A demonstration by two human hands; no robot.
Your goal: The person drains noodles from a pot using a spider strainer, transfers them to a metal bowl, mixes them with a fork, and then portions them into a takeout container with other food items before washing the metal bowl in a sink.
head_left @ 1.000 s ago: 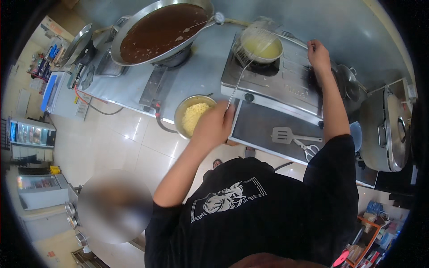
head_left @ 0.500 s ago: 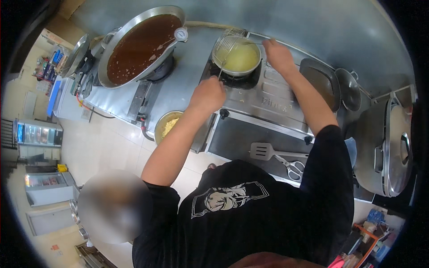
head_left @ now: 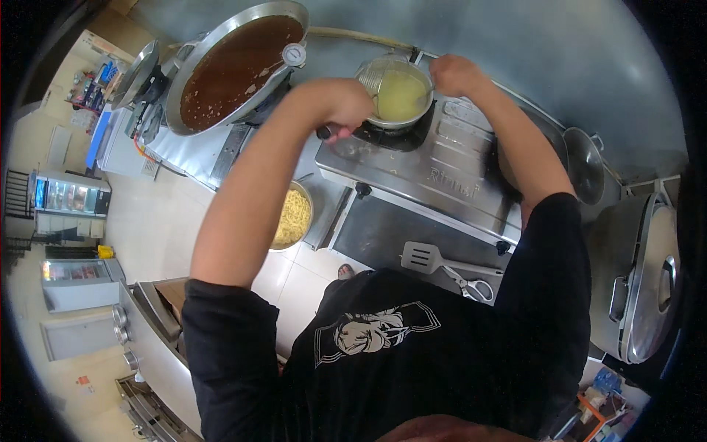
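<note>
A round metal pot [head_left: 398,127] of pale yellow liquid sits on the stove burner. Over its left side rests a wire strainer [head_left: 375,76], partly in the liquid. My left hand [head_left: 340,103] is closed round the strainer's handle [head_left: 324,132], whose dark end sticks out below the fist. At the pot's right rim my right hand [head_left: 455,74] is closed on a thin metal utensil [head_left: 426,93] that dips into the liquid; its lower end is hidden, so I cannot tell its kind.
To the left stands a large wok [head_left: 174,110] of dark brown liquid with a dial thermometer [head_left: 294,54]. A bowl of yellow noodles [head_left: 294,215] is below. A slotted turner [head_left: 421,257] and scissors [head_left: 471,286] lie on the lower shelf; a lidded pot [head_left: 611,295] stands right.
My left hand has moved up and left, its elbow swinging outward, with the strainer's handle now turned to the lower left. My right hand has come nearer the pot's rim.
</note>
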